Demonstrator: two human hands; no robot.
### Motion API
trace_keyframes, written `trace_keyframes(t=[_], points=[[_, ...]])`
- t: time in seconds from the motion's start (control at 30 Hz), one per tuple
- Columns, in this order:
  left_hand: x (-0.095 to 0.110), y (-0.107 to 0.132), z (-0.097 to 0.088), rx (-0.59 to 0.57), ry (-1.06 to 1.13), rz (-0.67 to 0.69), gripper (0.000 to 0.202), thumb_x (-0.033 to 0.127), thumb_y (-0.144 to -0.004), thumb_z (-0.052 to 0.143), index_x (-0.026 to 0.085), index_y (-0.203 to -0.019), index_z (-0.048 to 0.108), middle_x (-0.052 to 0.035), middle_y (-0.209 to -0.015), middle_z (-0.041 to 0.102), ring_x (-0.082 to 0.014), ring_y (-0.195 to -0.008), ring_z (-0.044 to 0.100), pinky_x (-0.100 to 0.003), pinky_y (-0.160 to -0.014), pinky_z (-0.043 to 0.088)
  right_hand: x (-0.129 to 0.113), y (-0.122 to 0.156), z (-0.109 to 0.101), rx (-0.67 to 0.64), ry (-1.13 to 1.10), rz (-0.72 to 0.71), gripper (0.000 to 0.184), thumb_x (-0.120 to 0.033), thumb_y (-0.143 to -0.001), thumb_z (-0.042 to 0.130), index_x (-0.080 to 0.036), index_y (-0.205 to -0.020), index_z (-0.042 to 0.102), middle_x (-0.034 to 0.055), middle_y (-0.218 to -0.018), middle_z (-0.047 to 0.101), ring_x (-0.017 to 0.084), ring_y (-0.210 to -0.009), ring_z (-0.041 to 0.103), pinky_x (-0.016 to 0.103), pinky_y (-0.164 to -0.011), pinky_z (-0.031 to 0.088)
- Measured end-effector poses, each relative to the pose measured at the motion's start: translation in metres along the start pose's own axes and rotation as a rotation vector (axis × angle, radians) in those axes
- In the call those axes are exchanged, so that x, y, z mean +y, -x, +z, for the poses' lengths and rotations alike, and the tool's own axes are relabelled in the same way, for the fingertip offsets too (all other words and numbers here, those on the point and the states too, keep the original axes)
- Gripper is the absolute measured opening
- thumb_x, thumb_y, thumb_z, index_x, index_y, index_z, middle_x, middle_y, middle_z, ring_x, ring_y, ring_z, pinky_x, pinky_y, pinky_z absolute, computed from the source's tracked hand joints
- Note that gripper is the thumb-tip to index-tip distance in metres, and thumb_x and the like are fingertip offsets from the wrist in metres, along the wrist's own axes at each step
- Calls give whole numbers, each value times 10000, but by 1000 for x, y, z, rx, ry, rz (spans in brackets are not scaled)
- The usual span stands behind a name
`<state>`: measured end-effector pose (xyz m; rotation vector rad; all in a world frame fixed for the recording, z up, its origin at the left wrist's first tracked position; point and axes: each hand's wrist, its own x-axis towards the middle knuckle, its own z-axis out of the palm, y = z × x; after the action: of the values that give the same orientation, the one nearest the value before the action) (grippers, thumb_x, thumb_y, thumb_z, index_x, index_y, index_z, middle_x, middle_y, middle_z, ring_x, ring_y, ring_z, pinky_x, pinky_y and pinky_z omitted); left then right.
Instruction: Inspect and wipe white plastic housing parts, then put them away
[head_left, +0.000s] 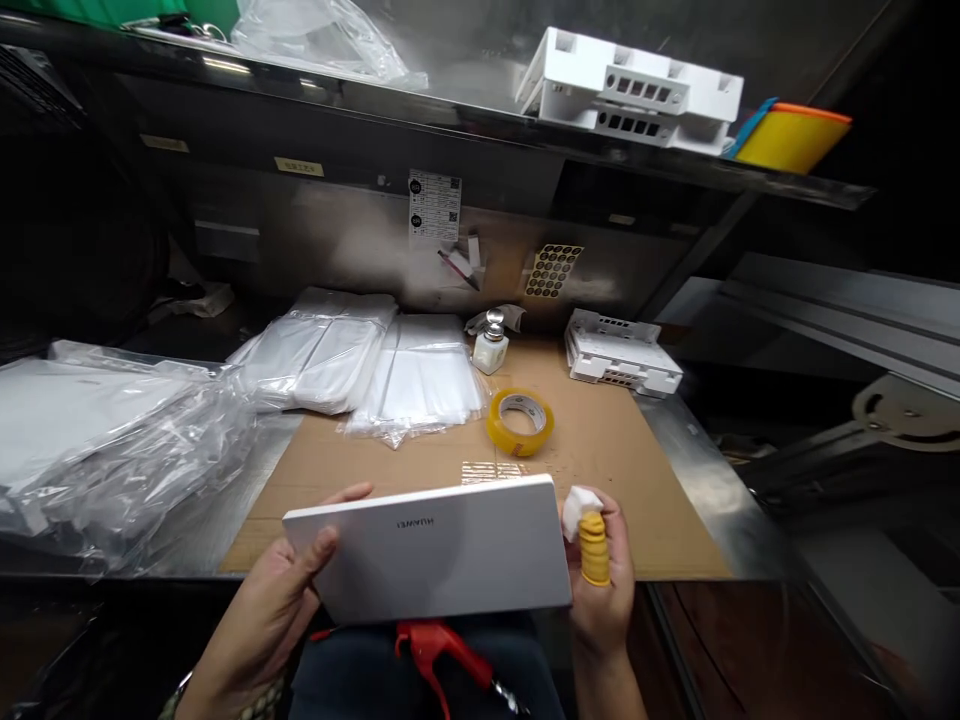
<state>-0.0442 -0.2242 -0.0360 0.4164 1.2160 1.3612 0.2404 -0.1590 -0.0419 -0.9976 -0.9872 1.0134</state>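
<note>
A flat white panel (450, 555) with upside-down HUAWEI lettering is held up over the front edge of the cardboard. My left hand (289, 575) grips its left end, thumb on the face and the other fingers behind. At the right end is my right hand (600, 580), closed on a small white wad (580, 508) that may be cloth or foam. Its thumb wears a ribbed yellow finger cot (594, 550). Whether this hand also supports the panel's edge, I cannot tell. Below the panel, a red air blow gun (442, 645) lies on my lap.
Yellow tape (495, 432) and a pump bottle (490, 345) sit on the cardboard (630, 480). Stacked clear bags (315, 350) and plastic-wrapped panels (97, 420) lie left. White housings (619, 350) stand at back right. An overhead shelf (480, 120) spans the back.
</note>
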Motion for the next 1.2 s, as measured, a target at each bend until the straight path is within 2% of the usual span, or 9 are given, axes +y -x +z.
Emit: trace_keyframes(t=[0.07,0.13,0.27,0.4,0.63,0.73,0.83,1.0,1.2], points=[[3,1,11,82,-114,115,522,485,-623,934,211,-1048,806,-95,-932,797,-301,-953,734,-308,-785,613,-4,-5,-5,49,113,-148,240,-361,-945,666,-232,-1128,580,17,-897,724,173,-823,706,334,-763,574],[3,3,17,54,-248,341,368,465,-621,936,185,-837,833,-110,-853,783,-296,-890,730,-285,-740,605,-11,-11,-8,118,113,-189,243,-363,-942,668,-226,-1121,577,23,-898,724,173,-817,692,338,-758,570],[3,4,23,-175,-405,664,169,373,-792,826,218,-855,848,-116,-803,768,-283,-791,717,-339,-713,594,-28,-17,-10,59,-121,125,288,-491,-954,628,-239,-1079,570,41,-990,751,105,-541,596,237,-476,482],[4,3,26,-308,-414,730,123,308,-859,773,258,-951,839,-110,-833,780,-279,-807,716,-394,-781,583,-33,-14,-7,-24,-168,342,382,-571,-913,657,-207,-1024,616,75,-1046,767,100,-440,582,223,-343,445],[2,5,25,-331,-430,706,131,290,-882,758,268,-990,828,-97,-869,768,-263,-833,697,-390,-818,541,-29,-10,-3,-13,-200,375,391,-566,-871,712,-195,-983,664,48,-929,749,135,-511,639,252,-389,517],[2,7,25,-330,-455,726,136,277,-892,747,287,-1005,823,-79,-883,773,-247,-830,699,-379,-839,532,-28,-9,-5,41,-160,212,273,-445,-892,731,-244,-1065,667,35,-1024,729,139,-600,674,260,-465,548],[1,12,31,-288,-514,805,175,219,-908,719,309,-1026,812,-57,-907,776,-240,-857,707,-370,-858,524,-33,-1,-3,97,-13,-135,176,-260,-885,748,-256,-1055,705,-6,-974,659,96,-600,637,239,-525,534],[-4,20,45,-210,-698,1047,332,130,-917,685,335,-1168,755,-35,-1014,773,-249,-935,707,-409,-912,467,-54,14,24,-224,403,-476,212,-88,-854,737,-228,-1012,737,11,-871,610,127,-717,605,233,-559,477],[-3,22,46,-247,-861,1259,400,58,-934,637,253,-1281,688,-50,-1082,745,-226,-996,699,-410,-922,416,-73,26,60,-390,468,-613,221,-19,-866,680,-163,-1032,703,15,-826,595,88,-612,568,206,-518,458]])
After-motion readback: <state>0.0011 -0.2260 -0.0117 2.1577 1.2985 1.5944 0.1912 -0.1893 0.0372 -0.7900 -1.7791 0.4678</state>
